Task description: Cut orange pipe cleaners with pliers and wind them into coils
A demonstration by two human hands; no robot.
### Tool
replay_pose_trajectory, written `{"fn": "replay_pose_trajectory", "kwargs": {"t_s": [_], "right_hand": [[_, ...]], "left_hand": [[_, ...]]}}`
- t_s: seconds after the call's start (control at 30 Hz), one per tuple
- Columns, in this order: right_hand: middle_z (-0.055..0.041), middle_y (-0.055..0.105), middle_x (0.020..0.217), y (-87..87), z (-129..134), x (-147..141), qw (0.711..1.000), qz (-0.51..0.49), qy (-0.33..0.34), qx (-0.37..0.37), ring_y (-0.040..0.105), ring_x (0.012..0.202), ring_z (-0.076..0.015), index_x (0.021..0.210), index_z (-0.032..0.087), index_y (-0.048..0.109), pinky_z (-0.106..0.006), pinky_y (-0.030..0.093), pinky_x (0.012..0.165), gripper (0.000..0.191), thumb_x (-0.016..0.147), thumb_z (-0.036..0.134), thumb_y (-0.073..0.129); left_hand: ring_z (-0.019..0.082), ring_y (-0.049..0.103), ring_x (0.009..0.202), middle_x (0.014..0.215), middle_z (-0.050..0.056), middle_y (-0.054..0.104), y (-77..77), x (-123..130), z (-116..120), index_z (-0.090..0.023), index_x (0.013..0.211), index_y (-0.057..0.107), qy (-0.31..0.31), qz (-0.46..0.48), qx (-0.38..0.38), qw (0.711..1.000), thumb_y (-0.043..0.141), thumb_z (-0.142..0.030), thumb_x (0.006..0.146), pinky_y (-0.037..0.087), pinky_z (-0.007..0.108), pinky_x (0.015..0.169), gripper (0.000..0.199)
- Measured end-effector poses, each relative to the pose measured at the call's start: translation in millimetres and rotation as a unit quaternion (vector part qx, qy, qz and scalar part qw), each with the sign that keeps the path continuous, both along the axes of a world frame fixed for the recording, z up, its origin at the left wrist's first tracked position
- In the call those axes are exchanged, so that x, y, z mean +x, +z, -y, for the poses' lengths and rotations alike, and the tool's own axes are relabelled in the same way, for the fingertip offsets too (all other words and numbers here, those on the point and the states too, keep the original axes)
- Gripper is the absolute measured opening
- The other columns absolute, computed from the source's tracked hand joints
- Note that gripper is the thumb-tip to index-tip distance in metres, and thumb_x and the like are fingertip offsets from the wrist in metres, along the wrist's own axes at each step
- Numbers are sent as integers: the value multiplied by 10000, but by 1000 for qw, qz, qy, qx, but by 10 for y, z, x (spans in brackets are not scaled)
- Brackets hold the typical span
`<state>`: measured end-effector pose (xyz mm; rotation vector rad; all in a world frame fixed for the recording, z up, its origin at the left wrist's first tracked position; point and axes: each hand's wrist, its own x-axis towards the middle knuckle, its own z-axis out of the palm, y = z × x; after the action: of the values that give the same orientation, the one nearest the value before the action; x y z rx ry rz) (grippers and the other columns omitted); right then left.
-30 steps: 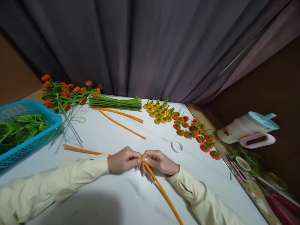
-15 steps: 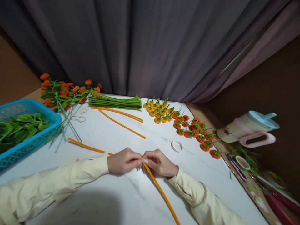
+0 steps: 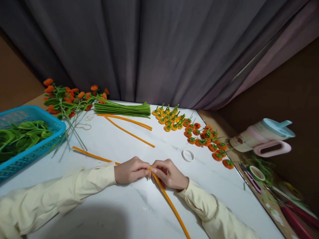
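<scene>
Both hands meet at the middle of the table, fingertips pinched close together on an orange pipe cleaner (image 3: pixel 171 204). My left hand (image 3: pixel 132 170) is closed on it from the left, and my right hand (image 3: pixel 170 173) from the right. One length runs from the fingers down to the bottom edge; another orange length (image 3: pixel 92 155) comes out to the left, behind my left wrist. Whether these are one piece or several is hidden by the fingers. More orange pipe cleaners (image 3: pixel 129 131) lie farther back, below a bundle of green pipe cleaners (image 3: pixel 122 109).
A blue basket (image 3: pixel 57 132) of green leaves stands left, beside orange flowers on stems (image 3: pixel 71 99). Yellow flower heads (image 3: pixel 168 127) and orange ones (image 3: pixel 200 142) lie back right. A white ring (image 3: pixel 188 155) is near my right hand. A tumbler (image 3: pixel 261 136), tape roll (image 3: pixel 257 173) and red-handled pliers (image 3: pixel 294 217) sit right.
My hands and the orange pipe cleaner stay almost in place, with only a slight shift of the fingers. The view has moved a tiny bit.
</scene>
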<state>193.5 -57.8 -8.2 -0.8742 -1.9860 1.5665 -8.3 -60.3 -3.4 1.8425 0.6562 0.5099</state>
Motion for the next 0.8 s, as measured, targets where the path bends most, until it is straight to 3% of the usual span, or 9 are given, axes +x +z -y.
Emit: {"fn": "replay_pose_trajectory", "kwargs": {"t_s": [0.27,0.4,0.8], "right_hand": [[-32,606,605,13,-35,15,994,-25,51,-91,438,376,-75,811,124,563,-186,334,371,490,880,605,501],[-33,584,551,3,-41,12,993,-40,60,-94,468,454,-84,712,119,566,-193,350,449,474,870,567,553],[-23,597,551,-83,-27,6,989,-59,47,-129,388,402,-69,796,110,594,-205,285,423,435,908,524,521]], "left_hand": [[51,321,450,484,-51,387,-19,8,-16,-123,677,567,41,-7,52,998,408,-316,912,271,159,461,343],[56,365,471,519,-32,453,-24,10,-20,-126,668,553,52,-13,51,997,410,-298,902,290,160,478,324],[47,435,483,573,-14,561,-24,25,-10,-130,684,572,70,3,78,994,399,-224,887,335,139,502,283]]}}
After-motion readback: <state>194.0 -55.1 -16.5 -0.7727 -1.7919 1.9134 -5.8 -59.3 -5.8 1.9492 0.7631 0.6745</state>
